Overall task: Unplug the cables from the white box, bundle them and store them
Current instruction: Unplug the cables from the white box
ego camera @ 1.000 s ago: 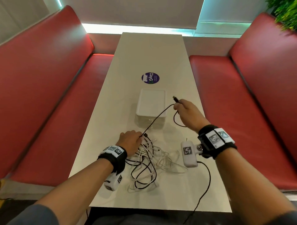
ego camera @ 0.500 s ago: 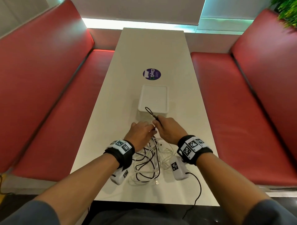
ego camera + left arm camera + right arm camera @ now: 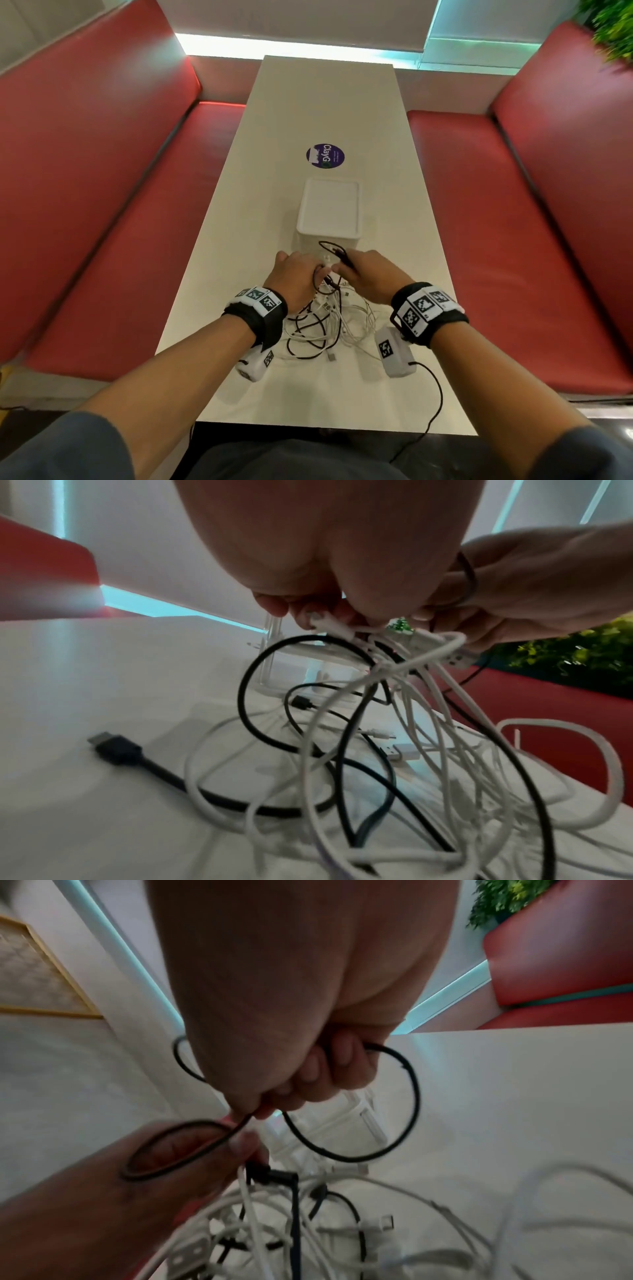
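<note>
Both forearms reach forward over the worktop, wrists close together, each with a black band. The left hand is knuckles up, its fingers curled down and pinching several cables that hang from it. The right hand lies just beside it, nearly touching, fingers curled round a thin black cable. That cable loops across to the left hand's thumb.

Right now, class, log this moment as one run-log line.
left hand: grips white cables | right hand: holds thin black cable, looped | white box: on table | stage: bundling
</note>
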